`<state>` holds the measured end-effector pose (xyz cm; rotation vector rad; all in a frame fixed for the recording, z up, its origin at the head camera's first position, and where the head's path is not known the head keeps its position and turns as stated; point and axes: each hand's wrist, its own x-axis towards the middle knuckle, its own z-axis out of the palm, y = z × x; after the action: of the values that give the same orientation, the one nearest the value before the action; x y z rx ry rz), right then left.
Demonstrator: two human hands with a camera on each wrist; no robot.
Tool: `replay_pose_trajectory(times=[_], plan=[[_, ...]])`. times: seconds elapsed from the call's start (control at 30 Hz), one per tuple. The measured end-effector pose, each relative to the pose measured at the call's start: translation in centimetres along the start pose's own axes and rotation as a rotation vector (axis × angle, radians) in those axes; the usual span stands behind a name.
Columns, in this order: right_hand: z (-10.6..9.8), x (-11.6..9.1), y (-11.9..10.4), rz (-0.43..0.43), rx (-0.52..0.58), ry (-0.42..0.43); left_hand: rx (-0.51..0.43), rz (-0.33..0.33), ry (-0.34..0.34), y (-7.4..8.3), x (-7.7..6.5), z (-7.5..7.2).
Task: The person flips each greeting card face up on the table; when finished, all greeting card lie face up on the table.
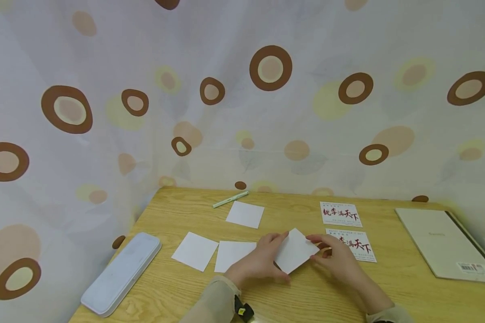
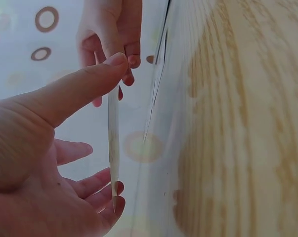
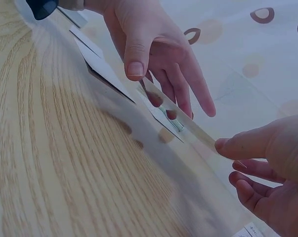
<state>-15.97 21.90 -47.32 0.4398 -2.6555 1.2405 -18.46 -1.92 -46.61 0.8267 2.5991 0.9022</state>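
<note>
A white square card is held between both hands, raised over the wooden table, and shows edge-on in the left wrist view. My left hand grips it across, thumb at one edge and fingertips at the opposite one. At the card's right corner, my right hand pinches with the thumb on one side and fingers on the other. Just left of the left hand lies a white card, partly covered by that hand. Behind the right hand is a card printed with red characters, part of it hidden.
Two more white cards lie left and further back. A pale green pen is near the table's back edge. Another printed card lies behind the first. A pale blue case stands left, a cream notebook right. Patterned sheeting surrounds the table.
</note>
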Motion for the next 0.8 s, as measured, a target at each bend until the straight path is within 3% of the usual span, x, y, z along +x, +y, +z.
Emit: replay_pose_trajectory(times=[0.4, 0.8], plan=[[-0.45, 0.14, 0.00, 0.028, 0.004, -0.004, -0.001, 0.013, 0.023, 0.34, 0.22, 0.05], [-0.57, 0.13, 0.25, 0.039, 0.023, -0.006, -0.085, 0.035, 0.020, 0.24, 0.07, -0.13]])
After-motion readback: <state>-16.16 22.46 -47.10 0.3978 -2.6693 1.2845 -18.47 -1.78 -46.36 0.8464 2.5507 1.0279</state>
